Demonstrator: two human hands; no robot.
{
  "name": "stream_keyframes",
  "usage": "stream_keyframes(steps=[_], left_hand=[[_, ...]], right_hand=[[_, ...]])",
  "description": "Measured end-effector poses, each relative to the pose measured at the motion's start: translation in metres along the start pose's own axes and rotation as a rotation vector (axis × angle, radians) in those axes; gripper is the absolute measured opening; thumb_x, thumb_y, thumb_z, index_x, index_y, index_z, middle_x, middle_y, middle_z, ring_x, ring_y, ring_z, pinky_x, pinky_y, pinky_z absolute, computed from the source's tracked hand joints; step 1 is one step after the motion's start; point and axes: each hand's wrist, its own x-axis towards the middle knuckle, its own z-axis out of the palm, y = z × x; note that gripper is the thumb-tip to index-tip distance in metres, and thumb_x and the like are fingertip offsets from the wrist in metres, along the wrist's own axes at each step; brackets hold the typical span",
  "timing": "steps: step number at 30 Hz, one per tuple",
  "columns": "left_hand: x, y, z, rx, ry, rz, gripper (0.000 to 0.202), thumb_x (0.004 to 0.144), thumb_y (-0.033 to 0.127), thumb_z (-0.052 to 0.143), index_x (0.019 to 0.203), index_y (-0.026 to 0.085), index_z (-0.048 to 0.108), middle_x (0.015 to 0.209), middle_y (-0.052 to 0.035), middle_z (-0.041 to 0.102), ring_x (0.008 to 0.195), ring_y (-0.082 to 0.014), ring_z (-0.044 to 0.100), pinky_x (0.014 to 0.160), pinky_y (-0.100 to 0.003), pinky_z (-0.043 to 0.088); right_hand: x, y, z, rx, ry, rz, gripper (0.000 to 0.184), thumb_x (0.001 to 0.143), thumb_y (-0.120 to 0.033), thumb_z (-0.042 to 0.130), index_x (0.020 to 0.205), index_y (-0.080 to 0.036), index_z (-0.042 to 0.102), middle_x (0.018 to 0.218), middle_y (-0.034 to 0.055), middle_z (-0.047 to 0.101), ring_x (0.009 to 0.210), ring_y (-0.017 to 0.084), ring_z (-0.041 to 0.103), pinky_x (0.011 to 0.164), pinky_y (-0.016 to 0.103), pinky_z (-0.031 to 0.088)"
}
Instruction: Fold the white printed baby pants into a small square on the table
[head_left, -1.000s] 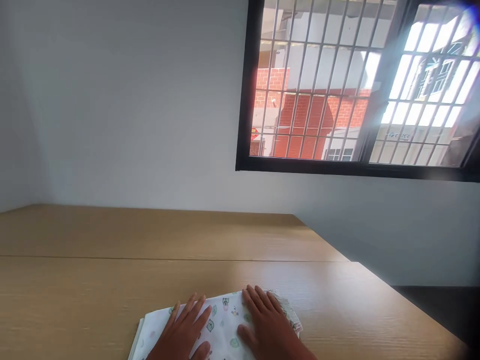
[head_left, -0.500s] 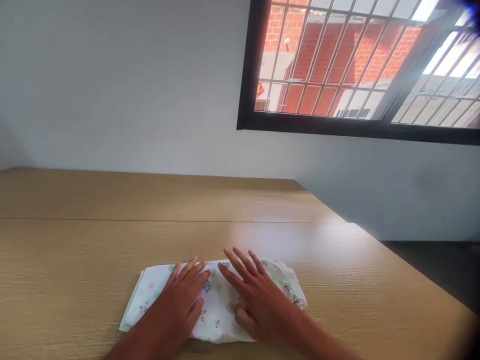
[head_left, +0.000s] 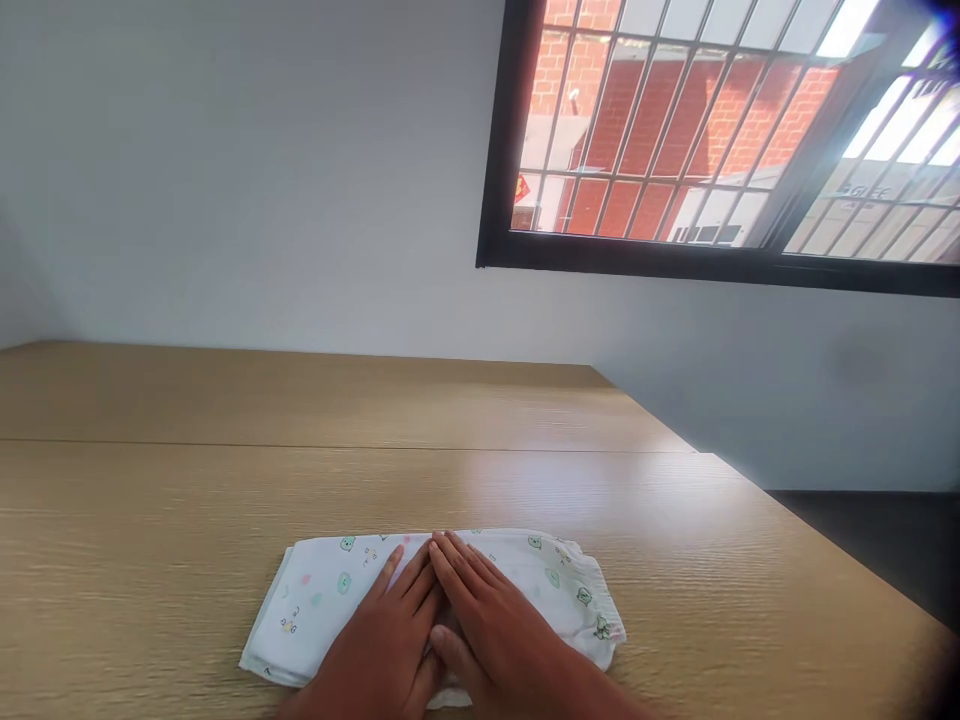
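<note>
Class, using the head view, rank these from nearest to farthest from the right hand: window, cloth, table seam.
1. Cloth: directly under the right hand.
2. Table seam: ahead, beyond the cloth.
3. Window: farthest, beyond the seam, high on the right.

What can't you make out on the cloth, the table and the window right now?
In the head view:
- Middle of the patterned cloth: hidden under the left hand and right hand.
- Near edge of the table: cut off by the picture's bottom edge.
- Top and right side of the window: cut off by the picture's edges.
- Lettering beyond the bars: too small and washed out by glare to read surely.
</note>
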Motion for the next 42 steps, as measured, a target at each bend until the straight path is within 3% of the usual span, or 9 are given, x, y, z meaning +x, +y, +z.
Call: stream_keyframes(steps=[3, 10, 17, 22, 29, 35, 42], left_hand=[[0.0, -0.002, 0.002, 0.004, -0.028, -0.021, 0.057, 0.102, 0.031, 0.039, 0.155, 0.021, 0.021, 0.16, -0.0023, 0.018, 0.149, -0.0242, 0.018, 0.12, -0.051, 0.024], [-0.002, -0.004, 0.004, 0.045, 0.021, -0.02, 0.065, 0.103, 0.051, 0.035, 0.157, 0.025, 0.012, 0.161, -0.0016, 0.016, 0.148, -0.0295, 0.019, 0.118, -0.054, 0.028], [-0.001, -0.01, 0.006, 0.037, 0.035, -0.092, 0.071, 0.1, 0.058, 0.037, 0.157, 0.028, 0.007, 0.162, -0.0018, 0.017, 0.148, -0.0303, 0.019, 0.118, -0.055, 0.027], [0.002, -0.016, 0.002, 0.027, -0.003, -0.145, 0.07, 0.099, 0.06, 0.038, 0.156, 0.027, 0.015, 0.161, -0.0016, 0.018, 0.149, -0.029, 0.017, 0.12, -0.054, 0.023], [-0.002, -0.02, -0.007, 0.006, -0.07, -0.237, 0.064, 0.102, 0.056, 0.029, 0.156, 0.024, 0.015, 0.162, -0.0003, 0.016, 0.15, -0.0266, 0.014, 0.12, -0.052, 0.022], [-0.005, -0.036, -0.01, 0.058, -0.048, -0.336, 0.067, 0.101, 0.058, 0.029, 0.156, 0.021, 0.019, 0.162, -0.0004, 0.016, 0.15, -0.0271, 0.013, 0.121, -0.051, 0.02], [-0.004, -0.05, -0.013, 0.102, -0.08, -0.418, 0.067, 0.1, 0.062, 0.024, 0.156, 0.027, 0.018, 0.162, 0.0037, 0.013, 0.15, -0.0254, 0.01, 0.122, -0.05, 0.015]], right_hand=[[0.001, 0.003, -0.002, -0.027, -0.026, 0.023, 0.068, 0.101, -0.04, 0.043, 0.156, -0.009, 0.017, 0.161, 0.0097, 0.011, 0.149, 0.024, 0.012, 0.123, 0.043, 0.018], [0.002, 0.022, 0.005, -0.074, 0.016, 0.014, 0.068, 0.101, -0.041, 0.042, 0.156, -0.011, 0.016, 0.161, 0.0086, 0.011, 0.149, 0.024, 0.01, 0.123, 0.044, 0.015], [-0.001, 0.015, -0.006, -0.057, 0.007, -0.044, 0.066, 0.101, -0.036, 0.043, 0.156, -0.012, 0.016, 0.161, 0.0085, 0.009, 0.149, 0.024, 0.008, 0.123, 0.044, 0.016], [0.0, 0.011, -0.006, -0.048, -0.002, -0.066, 0.068, 0.103, -0.048, 0.038, 0.156, -0.011, 0.016, 0.161, 0.0099, 0.012, 0.149, 0.023, 0.011, 0.123, 0.044, 0.016], [0.001, 0.029, -0.013, -0.064, -0.02, 0.002, 0.068, 0.103, -0.051, 0.037, 0.156, -0.014, 0.018, 0.161, 0.0086, 0.01, 0.15, 0.024, 0.007, 0.123, 0.047, 0.013], [0.004, 0.04, -0.016, -0.072, -0.036, 0.026, 0.072, 0.101, -0.059, 0.035, 0.156, -0.016, 0.017, 0.162, 0.0059, 0.008, 0.15, 0.024, 0.003, 0.123, 0.047, 0.009], [0.007, 0.055, -0.019, -0.099, -0.033, 0.058, 0.072, 0.102, -0.059, 0.032, 0.157, -0.016, 0.015, 0.162, 0.0048, 0.008, 0.15, 0.025, 0.004, 0.123, 0.047, 0.01]])
